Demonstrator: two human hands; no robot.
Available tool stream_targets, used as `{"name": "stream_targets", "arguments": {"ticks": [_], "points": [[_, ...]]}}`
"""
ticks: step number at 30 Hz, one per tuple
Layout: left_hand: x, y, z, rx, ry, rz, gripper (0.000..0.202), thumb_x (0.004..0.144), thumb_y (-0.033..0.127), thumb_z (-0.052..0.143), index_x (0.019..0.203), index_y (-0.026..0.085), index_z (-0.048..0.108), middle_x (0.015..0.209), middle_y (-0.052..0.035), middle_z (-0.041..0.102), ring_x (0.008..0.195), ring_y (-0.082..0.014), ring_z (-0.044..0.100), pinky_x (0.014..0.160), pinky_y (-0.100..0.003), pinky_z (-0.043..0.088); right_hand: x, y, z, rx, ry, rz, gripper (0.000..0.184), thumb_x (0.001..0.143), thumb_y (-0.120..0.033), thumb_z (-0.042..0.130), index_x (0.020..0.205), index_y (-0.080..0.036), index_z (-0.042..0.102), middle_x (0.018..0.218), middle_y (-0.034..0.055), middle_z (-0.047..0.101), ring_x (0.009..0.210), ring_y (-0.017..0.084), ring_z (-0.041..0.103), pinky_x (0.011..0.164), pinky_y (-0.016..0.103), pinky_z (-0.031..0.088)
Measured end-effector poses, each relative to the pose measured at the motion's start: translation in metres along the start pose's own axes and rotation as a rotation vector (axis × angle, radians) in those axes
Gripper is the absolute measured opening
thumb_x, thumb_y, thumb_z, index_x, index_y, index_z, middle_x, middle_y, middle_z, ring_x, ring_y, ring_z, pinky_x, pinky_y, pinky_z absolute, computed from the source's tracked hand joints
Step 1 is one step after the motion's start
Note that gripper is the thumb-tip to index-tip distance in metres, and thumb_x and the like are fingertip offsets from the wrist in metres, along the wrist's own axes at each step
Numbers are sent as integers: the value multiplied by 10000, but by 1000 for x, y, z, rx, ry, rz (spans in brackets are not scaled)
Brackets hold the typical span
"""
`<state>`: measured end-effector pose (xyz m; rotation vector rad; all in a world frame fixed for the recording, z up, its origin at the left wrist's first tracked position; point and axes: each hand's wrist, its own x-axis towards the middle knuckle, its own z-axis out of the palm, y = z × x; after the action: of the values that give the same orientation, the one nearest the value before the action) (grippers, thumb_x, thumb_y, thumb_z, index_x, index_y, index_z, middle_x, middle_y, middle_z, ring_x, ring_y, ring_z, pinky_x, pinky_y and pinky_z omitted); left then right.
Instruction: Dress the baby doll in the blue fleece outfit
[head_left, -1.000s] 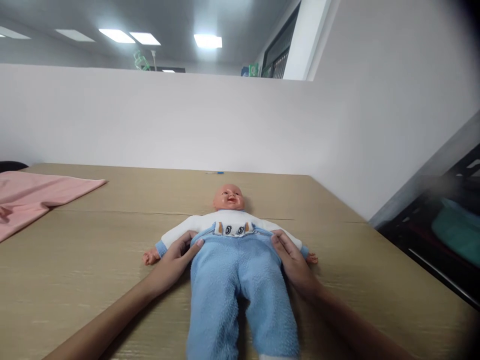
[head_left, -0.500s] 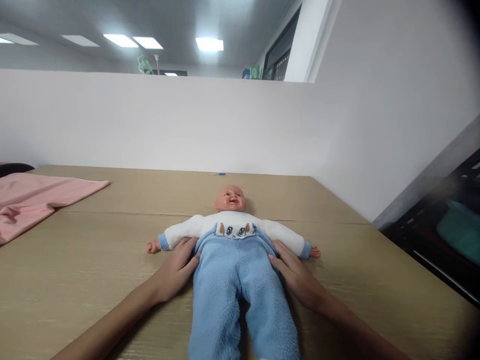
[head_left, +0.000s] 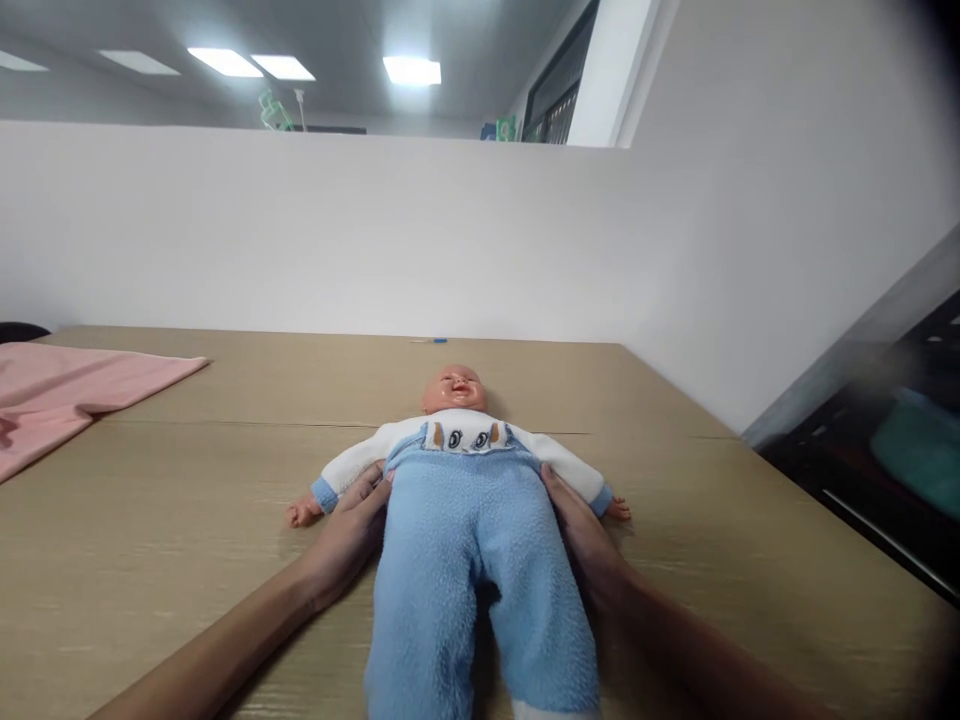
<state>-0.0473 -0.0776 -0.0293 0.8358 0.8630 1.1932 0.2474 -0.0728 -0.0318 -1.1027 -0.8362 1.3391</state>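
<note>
A baby doll [head_left: 466, 500] lies on its back on the wooden table [head_left: 187, 560], head away from me and legs toward me. It wears a white top with blue cuffs and fuzzy light-blue overalls with an animal face on the bib. Its arms are spread to both sides. My left hand [head_left: 356, 530] grips the doll's waist on the left, under its arm, with some fingertips hidden beneath the body. On the opposite side my right hand [head_left: 589, 530] holds the waist, its fingers partly tucked behind the overalls.
A pink cloth [head_left: 90, 385] is spread at the table's left. Near the back edge lies a small blue-and-white pen-like item [head_left: 435, 341]. A white partition [head_left: 337, 230] stands behind the table. On the right is a dark rack [head_left: 870, 470] with a teal item [head_left: 922, 450].
My hands have slid further around the doll's sides. Its torso looks slightly raised, with the head tipped back. The camera view has shifted a little.
</note>
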Motion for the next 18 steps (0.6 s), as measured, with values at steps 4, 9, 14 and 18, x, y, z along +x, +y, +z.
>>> {"name": "stream_targets", "arguments": {"ticks": [4, 9, 14, 18], "points": [[10, 6, -13, 18, -129, -15, 542, 913, 510, 872, 1377, 275, 719, 1526, -81, 700, 1502, -323, 577, 1290, -459, 432, -1, -15, 10, 113, -85, 144, 533, 642, -703, 989, 900, -286, 778, 861, 5, 808, 1225, 325, 720, 1163, 426, 567], [17, 6, -23, -41, -89, -92, 702, 878, 549, 889, 1495, 347, 620, 1622, -65, 632, 1591, -326, 495, 1388, -507, 287, -6, -28, 18, 199, -154, 192, 513, 586, -665, 1021, 755, -304, 698, 765, 0, 772, 1190, 345, 734, 1103, 420, 605], [20, 2, -31, -44, -170, -75, 608, 970, 566, 779, 1523, 416, 577, 1673, -20, 582, 1623, -307, 453, 1375, -511, 313, -7, -30, 18, 217, -199, 247, 528, 604, -644, 1010, 876, -278, 744, 979, 35, 840, 1238, 367, 722, 1109, 443, 608], [23, 7, -36, 69, -200, -66, 534, 992, 554, 755, 1480, 380, 625, 1610, -36, 637, 1565, -308, 514, 1318, -485, 391, -5, -25, 16, 203, -155, 264, 522, 655, -666, 987, 895, -273, 742, 941, 29, 838, 1240, 353, 727, 1114, 429, 604]]}}
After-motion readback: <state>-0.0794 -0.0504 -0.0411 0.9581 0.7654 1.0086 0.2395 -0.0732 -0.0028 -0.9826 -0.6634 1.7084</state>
